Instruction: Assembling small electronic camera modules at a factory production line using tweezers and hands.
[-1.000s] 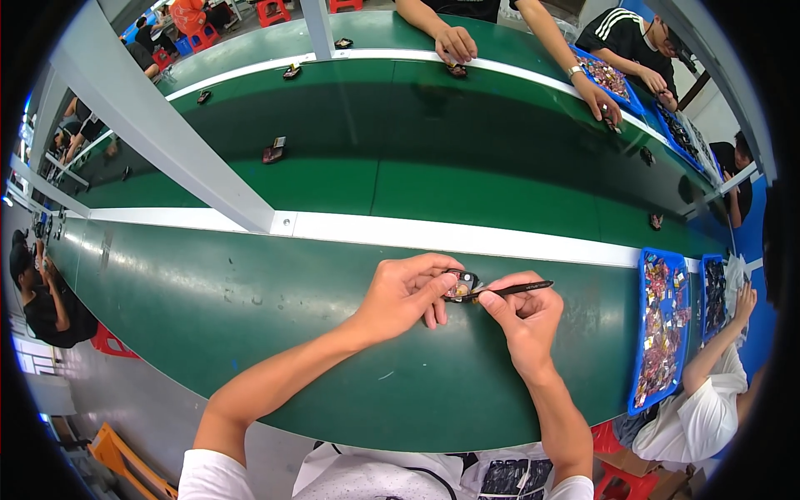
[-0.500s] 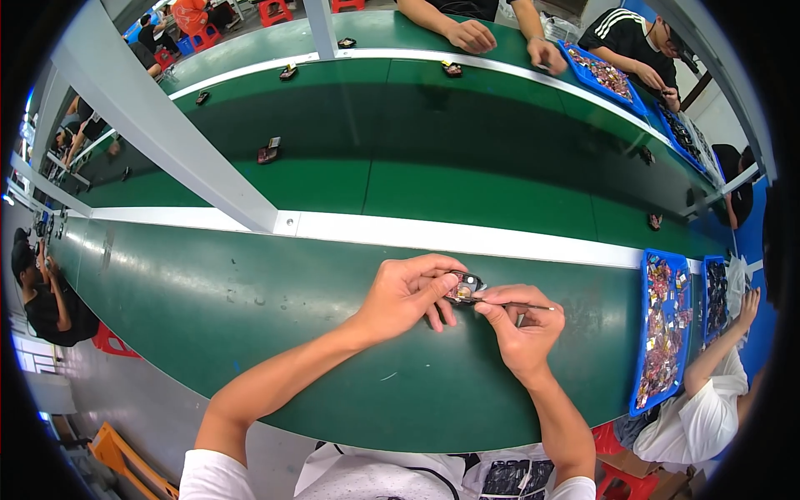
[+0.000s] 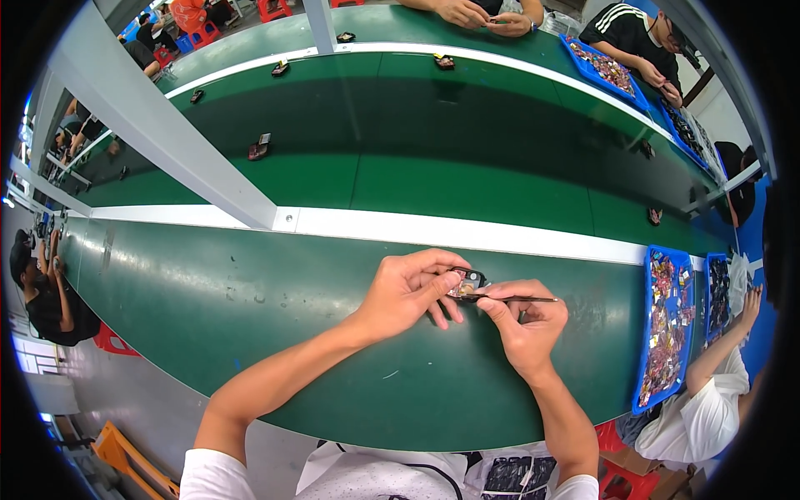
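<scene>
My left hand (image 3: 403,293) is closed on a small black plastic casing (image 3: 473,278) with open electronics inside. The thumb presses over the reddish inner parts, and the casing is held just above the green tabletop. From the right, my right hand (image 3: 528,327) pinches a thin, dark, slender tool (image 3: 533,298), whose kind I cannot make out. Its left end meets the casing's near edge by my right fingertips, while the other end sticks out to the right. My fingers partly hide both things.
A blue tray (image 3: 667,325) of small colourful parts stands right, beside another blue tray (image 3: 716,296) of dark parts. Beyond a white rail (image 3: 467,236), a green conveyor belt (image 3: 433,179) carries small devices such as this one (image 3: 259,147). A grey post (image 3: 167,125) rises left. Other people sit around.
Devices on the conveyor belt have shifted slightly left. My hands stay nearly in place, the tool tilting a little. Across the belt, a person's hands have come together.
</scene>
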`<move>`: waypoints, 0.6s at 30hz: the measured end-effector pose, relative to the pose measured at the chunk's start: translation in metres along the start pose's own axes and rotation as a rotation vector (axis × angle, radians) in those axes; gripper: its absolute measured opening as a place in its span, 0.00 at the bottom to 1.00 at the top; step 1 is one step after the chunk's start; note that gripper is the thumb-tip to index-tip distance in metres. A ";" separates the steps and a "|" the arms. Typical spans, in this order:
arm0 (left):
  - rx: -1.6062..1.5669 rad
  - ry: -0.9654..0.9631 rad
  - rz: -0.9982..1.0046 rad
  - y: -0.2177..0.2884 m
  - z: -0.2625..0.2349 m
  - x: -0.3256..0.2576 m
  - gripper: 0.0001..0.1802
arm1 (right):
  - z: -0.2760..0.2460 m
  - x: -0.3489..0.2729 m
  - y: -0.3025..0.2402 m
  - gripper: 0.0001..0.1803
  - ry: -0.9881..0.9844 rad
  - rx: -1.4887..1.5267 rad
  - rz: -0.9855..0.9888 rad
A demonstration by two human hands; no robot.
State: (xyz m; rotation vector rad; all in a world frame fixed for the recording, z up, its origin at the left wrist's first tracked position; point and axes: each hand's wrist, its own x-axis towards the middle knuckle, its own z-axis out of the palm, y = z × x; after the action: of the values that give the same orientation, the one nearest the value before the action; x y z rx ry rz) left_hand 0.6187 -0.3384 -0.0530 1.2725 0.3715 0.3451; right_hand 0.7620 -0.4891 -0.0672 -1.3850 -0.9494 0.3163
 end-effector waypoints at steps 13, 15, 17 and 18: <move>-0.028 0.005 -0.021 -0.004 0.000 0.004 0.14 | -0.004 0.003 0.001 0.06 -0.032 -0.082 -0.074; -0.021 0.012 -0.029 -0.004 0.001 0.004 0.14 | -0.003 0.002 0.001 0.06 -0.018 -0.068 -0.055; -0.017 0.017 -0.022 -0.005 0.001 0.005 0.14 | -0.003 0.003 0.001 0.07 -0.004 -0.055 -0.036; -0.013 0.022 -0.016 -0.006 0.002 0.005 0.14 | -0.003 0.003 0.001 0.07 0.007 -0.052 -0.043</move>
State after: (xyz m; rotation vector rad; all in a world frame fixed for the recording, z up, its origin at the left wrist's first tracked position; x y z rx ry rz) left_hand 0.6245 -0.3389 -0.0589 1.2532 0.3973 0.3481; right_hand 0.7660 -0.4893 -0.0665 -1.4104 -0.9859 0.2557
